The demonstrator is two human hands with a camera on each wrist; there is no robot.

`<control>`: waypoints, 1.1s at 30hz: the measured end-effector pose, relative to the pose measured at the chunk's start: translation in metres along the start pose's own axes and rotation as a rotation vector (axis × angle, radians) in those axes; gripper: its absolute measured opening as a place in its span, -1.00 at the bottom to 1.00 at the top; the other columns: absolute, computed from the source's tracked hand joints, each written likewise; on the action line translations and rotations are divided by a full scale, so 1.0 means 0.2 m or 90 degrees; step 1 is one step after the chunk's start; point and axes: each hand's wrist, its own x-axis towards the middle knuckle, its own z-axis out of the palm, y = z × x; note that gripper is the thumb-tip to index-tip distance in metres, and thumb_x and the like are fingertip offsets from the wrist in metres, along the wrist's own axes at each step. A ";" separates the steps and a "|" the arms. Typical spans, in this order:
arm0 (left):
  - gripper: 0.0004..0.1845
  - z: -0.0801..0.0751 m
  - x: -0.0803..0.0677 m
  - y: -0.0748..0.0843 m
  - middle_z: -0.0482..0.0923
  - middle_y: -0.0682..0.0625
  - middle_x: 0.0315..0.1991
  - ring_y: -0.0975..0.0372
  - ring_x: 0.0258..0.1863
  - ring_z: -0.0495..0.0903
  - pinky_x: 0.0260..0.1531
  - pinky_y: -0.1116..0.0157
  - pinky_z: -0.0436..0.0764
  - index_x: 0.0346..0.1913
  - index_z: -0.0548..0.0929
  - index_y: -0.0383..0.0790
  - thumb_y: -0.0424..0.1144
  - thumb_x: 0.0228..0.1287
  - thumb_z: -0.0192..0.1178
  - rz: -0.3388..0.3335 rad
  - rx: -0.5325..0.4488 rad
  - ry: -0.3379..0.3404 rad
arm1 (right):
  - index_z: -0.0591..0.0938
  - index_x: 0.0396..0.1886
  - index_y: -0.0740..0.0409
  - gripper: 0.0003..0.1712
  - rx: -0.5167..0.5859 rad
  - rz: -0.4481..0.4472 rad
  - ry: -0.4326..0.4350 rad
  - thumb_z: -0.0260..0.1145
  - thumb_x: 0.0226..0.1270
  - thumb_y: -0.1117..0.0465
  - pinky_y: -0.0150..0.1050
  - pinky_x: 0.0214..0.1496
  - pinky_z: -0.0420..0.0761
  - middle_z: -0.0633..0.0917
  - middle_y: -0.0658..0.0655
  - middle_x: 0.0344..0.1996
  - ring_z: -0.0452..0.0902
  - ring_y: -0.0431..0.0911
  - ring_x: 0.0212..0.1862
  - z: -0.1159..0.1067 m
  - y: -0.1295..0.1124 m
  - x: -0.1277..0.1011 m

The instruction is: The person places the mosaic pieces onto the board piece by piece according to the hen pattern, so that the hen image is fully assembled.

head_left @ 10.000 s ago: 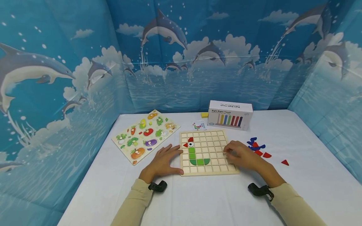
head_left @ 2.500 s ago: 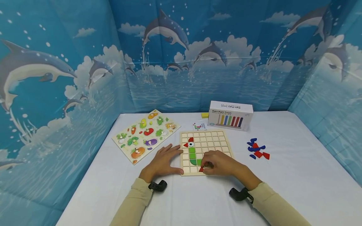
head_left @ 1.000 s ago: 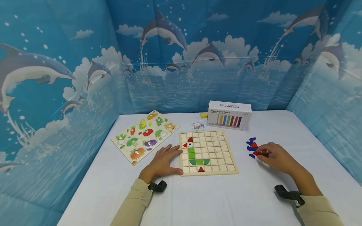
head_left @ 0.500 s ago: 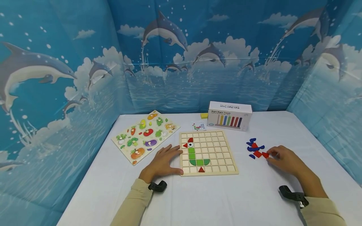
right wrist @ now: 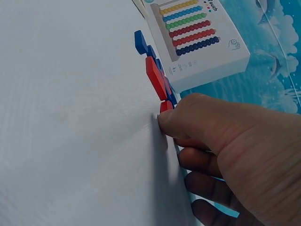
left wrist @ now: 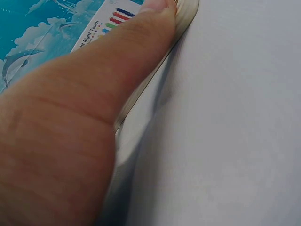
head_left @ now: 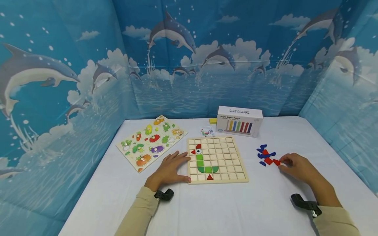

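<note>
1. We rest our left hand (head_left: 169,168) flat on the white tabletop (head_left: 224,206), with the fingers straight and spread — the thumb lies against the left edge of the wooden grid board (head_left: 233,173).
2. On the board we see a green column with a curved bottom (head_left: 203,165), a white eye piece (head_left: 199,151), red pieces at the top left, and one red triangle (head_left: 210,177) in the bottom row.
3. Our right hand (head_left: 296,167) is well apart from the board, on the right side of the tabletop. Its fingers are curled and the fingertips pinch a small red piece (head_left: 276,162) that lies on the tabletop.
4. This red piece is at the near edge of a small pile of blue and red pieces (head_left: 265,154) — just beside a red square piece (head_left: 268,161).
5. Behind the board stands a white box with coloured beads printed on it (head_left: 239,121), and a small card (head_left: 207,131) lies beside it.
6. A vegetable puzzle board (head_left: 150,141) lies on the left of the grid board.
</note>
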 end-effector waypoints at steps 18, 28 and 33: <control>0.02 0.00 0.00 0.00 0.06 0.17 0.59 0.02 0.58 -0.10 0.47 -0.08 -0.07 0.52 0.35 0.15 0.56 0.01 0.24 -0.001 -0.001 -0.001 | 0.64 -0.16 0.36 -0.65 -0.004 -0.017 0.012 0.53 0.16 0.24 0.21 -0.04 0.63 0.63 0.22 -0.28 0.52 0.15 -0.19 -0.01 0.00 0.00; 0.03 0.00 0.00 -0.01 0.05 0.18 0.59 0.04 0.59 -0.11 0.47 -0.06 -0.06 0.52 0.34 0.17 0.57 0.00 0.23 -0.002 0.000 -0.002 | 0.64 -0.18 0.37 -0.64 0.001 -0.009 0.009 0.55 0.13 0.25 0.21 -0.03 0.64 0.63 0.22 -0.29 0.53 0.15 -0.20 -0.01 -0.01 -0.01; 0.04 0.00 0.00 -0.01 0.08 0.16 0.59 0.03 0.58 -0.09 0.47 -0.08 -0.04 0.52 0.36 0.14 0.57 -0.01 0.24 0.004 -0.003 0.002 | 0.65 -0.16 0.36 -0.62 -0.003 -0.009 0.008 0.55 0.13 0.22 0.21 -0.04 0.65 0.64 0.22 -0.27 0.53 0.16 -0.17 0.00 0.00 0.00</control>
